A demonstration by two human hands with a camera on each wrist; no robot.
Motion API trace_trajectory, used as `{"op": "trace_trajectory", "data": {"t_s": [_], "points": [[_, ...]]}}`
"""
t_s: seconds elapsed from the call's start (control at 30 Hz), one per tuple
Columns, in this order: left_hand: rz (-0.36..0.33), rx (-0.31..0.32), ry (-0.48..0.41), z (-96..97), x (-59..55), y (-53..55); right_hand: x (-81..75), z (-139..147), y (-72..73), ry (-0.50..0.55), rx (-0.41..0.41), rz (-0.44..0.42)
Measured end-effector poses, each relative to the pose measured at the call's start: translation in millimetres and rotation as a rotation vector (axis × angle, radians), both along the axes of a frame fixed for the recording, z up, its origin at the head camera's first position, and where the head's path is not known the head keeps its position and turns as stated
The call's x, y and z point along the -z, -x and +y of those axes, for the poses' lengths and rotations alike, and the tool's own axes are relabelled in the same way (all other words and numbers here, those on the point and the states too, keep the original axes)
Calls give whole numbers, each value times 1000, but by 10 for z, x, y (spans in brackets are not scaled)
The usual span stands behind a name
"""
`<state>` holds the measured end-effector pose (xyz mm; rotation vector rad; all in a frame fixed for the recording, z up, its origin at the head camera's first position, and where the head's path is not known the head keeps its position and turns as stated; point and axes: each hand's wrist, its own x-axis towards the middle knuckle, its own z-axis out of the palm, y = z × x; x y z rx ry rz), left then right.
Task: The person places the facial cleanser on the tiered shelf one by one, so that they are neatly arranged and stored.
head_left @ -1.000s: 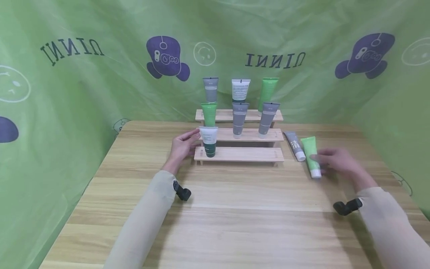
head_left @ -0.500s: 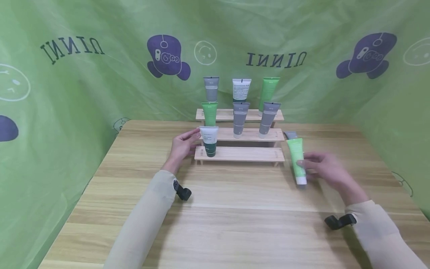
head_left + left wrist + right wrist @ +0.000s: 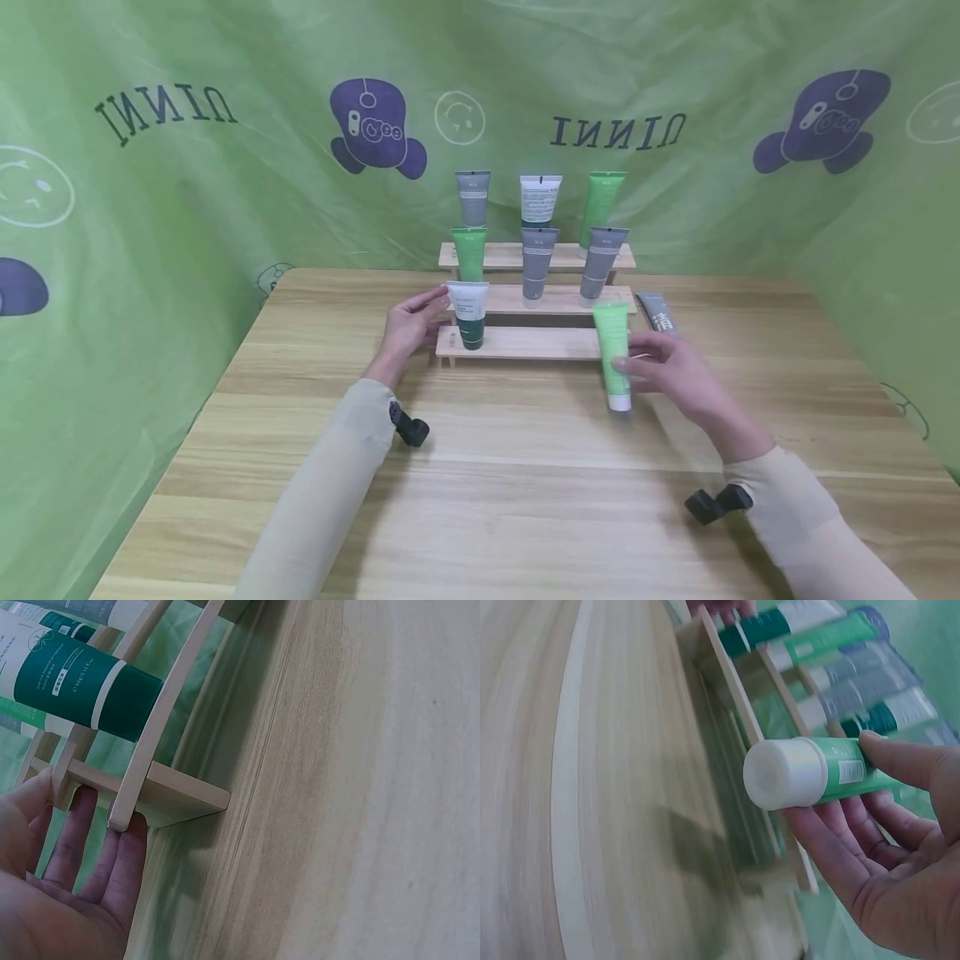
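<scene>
In the head view my right hand [image 3: 671, 375] holds a light green tube [image 3: 613, 354] with a white cap, raised in front of the right end of the wooden tiered rack [image 3: 536, 340]. The right wrist view shows the thumb on one side of this tube [image 3: 844, 771] and the fingers beneath it, cap toward the camera. My left hand [image 3: 408, 333] touches the rack's left end. Close up, its extended fingertips rest against the shelf ends [image 3: 124, 814]. A white and dark green tube [image 3: 470, 317] stands cap-down on the bottom shelf beside that hand.
A green tube [image 3: 470, 254] and two grey tubes [image 3: 537, 265] stand on the middle shelf. Grey, white and green tubes [image 3: 602, 204] stand on the top one. A grey tube [image 3: 655, 312] lies right of the rack, partly hidden. Green cloth [image 3: 247, 192] hangs behind the table.
My right hand has lifted the light green tube off the table and carried it left to the rack's right end. The left hand has stayed at the rack.
</scene>
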<state>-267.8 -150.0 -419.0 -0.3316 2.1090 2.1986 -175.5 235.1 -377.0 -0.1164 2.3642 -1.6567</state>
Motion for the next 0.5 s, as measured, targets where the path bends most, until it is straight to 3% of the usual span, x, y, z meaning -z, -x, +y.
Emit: {"op": "trace_trajectory", "data": {"t_s": [0.3,0.5], "points": [[-6,-4,22,-3,-2,-5,-19,-373,63,100,-32,63],[-14,-9,22,6,-28,-18,3,-542,167,76,-20,114]]}}
